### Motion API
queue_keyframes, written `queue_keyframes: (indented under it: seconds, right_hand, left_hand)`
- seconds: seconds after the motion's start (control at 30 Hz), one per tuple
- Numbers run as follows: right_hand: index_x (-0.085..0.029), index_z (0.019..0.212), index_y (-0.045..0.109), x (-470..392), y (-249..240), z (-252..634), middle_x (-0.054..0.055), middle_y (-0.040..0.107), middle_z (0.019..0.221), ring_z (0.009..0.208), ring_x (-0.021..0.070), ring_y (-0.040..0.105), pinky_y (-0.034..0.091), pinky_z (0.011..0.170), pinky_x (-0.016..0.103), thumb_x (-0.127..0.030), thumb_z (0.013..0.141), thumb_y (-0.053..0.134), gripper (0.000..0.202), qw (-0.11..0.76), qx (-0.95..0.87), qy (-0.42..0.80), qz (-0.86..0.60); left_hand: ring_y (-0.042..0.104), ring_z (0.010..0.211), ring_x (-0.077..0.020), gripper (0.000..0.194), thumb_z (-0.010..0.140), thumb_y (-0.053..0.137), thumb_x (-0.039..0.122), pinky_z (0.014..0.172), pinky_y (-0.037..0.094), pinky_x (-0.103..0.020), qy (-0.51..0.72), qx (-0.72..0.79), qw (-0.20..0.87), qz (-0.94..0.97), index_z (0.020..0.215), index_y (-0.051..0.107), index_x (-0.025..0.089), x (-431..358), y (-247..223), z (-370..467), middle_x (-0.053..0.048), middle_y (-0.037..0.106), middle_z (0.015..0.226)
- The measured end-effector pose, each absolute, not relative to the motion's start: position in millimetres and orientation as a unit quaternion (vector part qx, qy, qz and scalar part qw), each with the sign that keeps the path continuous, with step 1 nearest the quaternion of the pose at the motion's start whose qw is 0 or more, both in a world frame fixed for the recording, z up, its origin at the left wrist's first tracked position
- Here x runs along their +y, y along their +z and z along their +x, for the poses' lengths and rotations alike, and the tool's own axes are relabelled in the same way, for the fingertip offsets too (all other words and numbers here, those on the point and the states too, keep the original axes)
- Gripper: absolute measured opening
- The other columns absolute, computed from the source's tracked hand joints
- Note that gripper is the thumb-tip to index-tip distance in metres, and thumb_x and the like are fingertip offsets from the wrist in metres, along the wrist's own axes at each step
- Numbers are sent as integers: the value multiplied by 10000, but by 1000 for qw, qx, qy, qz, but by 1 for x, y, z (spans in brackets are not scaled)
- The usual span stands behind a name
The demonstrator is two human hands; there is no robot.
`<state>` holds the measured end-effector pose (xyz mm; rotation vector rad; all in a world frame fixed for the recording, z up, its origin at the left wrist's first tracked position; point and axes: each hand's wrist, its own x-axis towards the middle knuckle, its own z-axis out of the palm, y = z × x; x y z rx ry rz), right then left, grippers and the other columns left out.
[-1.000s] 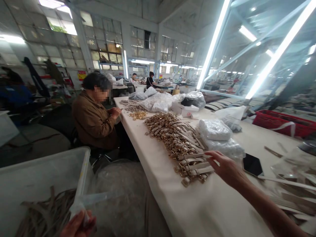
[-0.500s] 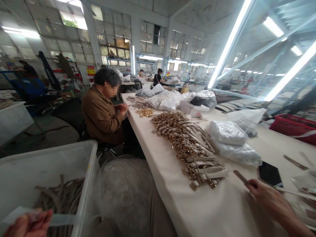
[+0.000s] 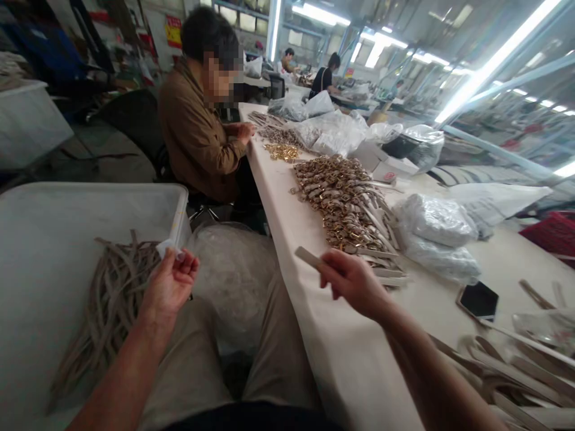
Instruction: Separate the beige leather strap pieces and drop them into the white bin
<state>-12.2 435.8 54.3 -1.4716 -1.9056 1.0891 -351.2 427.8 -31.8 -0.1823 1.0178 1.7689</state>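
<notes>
One strap (image 3: pixel 306 257), pinched in the right hand (image 3: pixel 353 280) by the worktop's (image 3: pixel 341 344) left edge, could drop if that grip loosens. The left hand (image 3: pixel 171 286) pinches translucent film (image 3: pixel 164 246).

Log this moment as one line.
left hand: clear plastic scrap | right hand: flat strap | beside: buckled straps, bin
</notes>
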Motion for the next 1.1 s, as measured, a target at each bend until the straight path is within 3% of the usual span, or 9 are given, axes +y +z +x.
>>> queue_keyframes:
  seconds: [0.1, 0.2, 0.53, 0.73, 0.87, 1.1]
  right_hand:
    - [-185, 823, 599, 450, 34, -83, -23, 667, 651, 442, 72, 514, 371, 453, 183, -353, 935, 571, 204, 200, -743, 428, -474]
    - [-179, 828, 606, 461, 24, -125, -30, 685, 678, 478, 62, 520, 337, 500, 182, -297, 946, 587, 168, 186, -773, 405, -452]
    - [-201, 896, 670, 468, 16, -162, -7, 706, 745, 656, 126, 588, 287, 574, 234, -350, 972, 591, 185, 114, -829, 312, -449]
    - [-217, 898, 697, 471, 8, -162, 10, 702, 744, 683, 154, 613, 290, 580, 252, -367, 963, 575, 204, 100, -831, 280, -471]
    - [-230, 955, 729, 473, -4, -167, 45, 743, 833, 762, 213, 672, 353, 604, 276, -385, 941, 556, 233, 91, -833, 260, -480]
    - [-247, 964, 756, 476, -27, -170, 93, 777, 916, 864, 310, 730, 480, 675, 346, -416, 908, 523, 293, 70, -831, 270, -481]
  left_hand:
    - [658, 576, -98, 321, 1022, 524, 214, 671, 558, -246, 740, 409, 526, -92, 716, 595, 147, 430, -32, -336, 4, 678, 638]
    - [665, 578, -111, 284, 1010, 541, 194, 674, 561, -261, 743, 405, 527, -75, 742, 621, 140, 439, -28, -328, -10, 693, 649]
    - [683, 628, -108, 224, 950, 625, 160, 669, 578, -235, 741, 409, 530, -59, 727, 642, 159, 442, -37, -316, 18, 692, 647]
    - [682, 594, -119, 149, 779, 810, 159, 604, 588, -221, 721, 413, 556, -32, 735, 667, 167, 432, -52, -312, 11, 723, 680]
    - [714, 648, -147, 170, 691, 863, 146, 629, 610, -229, 696, 421, 581, -17, 747, 704, 165, 426, -81, -307, -22, 756, 735]
    - [745, 791, -201, 178, 667, 863, 132, 740, 631, -264, 657, 436, 615, 22, 784, 732, 157, 418, -117, -308, -66, 770, 860]
